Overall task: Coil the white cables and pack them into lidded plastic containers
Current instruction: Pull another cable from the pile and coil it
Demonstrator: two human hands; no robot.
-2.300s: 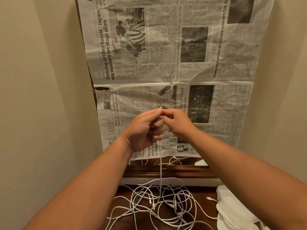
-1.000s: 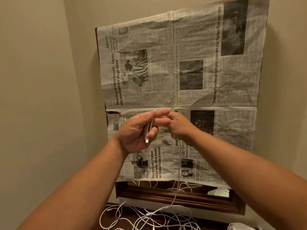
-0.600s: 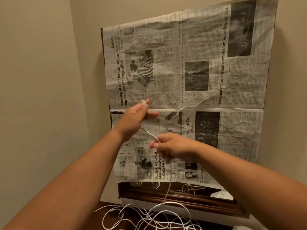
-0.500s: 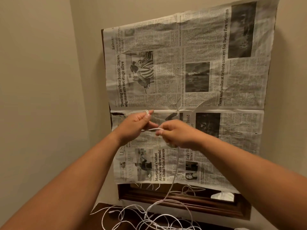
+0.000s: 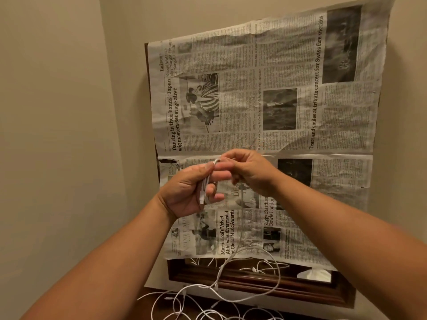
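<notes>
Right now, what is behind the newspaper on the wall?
A dark wooden frame shows at the left edge of the newspaper and below it. What it frames is covered by the paper.

Bare forearms stretched from the lower corners to mid-frame, left hand (image 5: 187, 195) palm toward camera, fingers curled round loops of thin white cable (image 5: 203, 189), right hand (image 5: 250, 173) touching it, fingertips pinching the cable's top bend

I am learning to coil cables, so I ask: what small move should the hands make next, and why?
Probably the right hand should slide down the hanging white cable and bring another loop to the left hand, which holds only a few short loops; much cable trails to the tangle below.
</notes>
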